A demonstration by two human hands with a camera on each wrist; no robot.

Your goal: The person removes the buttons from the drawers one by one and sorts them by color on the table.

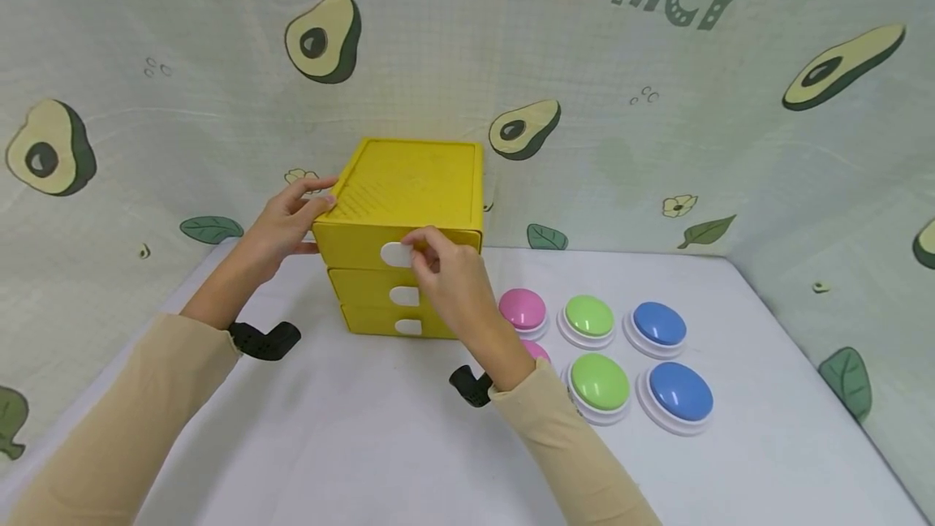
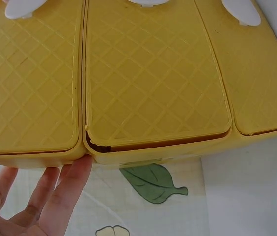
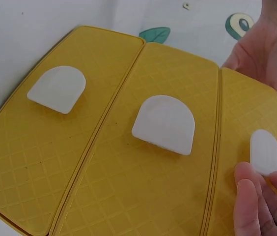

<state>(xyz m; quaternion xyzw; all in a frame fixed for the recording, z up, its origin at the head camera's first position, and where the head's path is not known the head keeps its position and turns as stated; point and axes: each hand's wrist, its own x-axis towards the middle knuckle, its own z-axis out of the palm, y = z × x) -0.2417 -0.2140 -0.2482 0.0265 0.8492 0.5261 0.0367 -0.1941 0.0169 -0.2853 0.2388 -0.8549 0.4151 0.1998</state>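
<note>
A yellow three-drawer box (image 1: 412, 181) stands on the white table, its drawer fronts facing me. Each front carries a white rounded handle. My left hand (image 1: 281, 222) rests against the box's left side near the top, and in the left wrist view its fairly straight fingers (image 2: 65, 196) touch that side. With fingertips and thumb, my right hand (image 1: 456, 278) pinches the top drawer's white handle (image 3: 265, 152). The middle handle (image 3: 164, 125) and bottom handle (image 3: 59, 88) are untouched. All three drawers look pushed in.
Right of the box sit several dome buttons on white bases: pink (image 1: 522, 309), green (image 1: 600, 381) and blue (image 1: 681, 390). My right arm partly covers the nearer pink one. An avocado-print cloth (image 1: 584, 47) hangs behind and beside the table (image 1: 351, 445).
</note>
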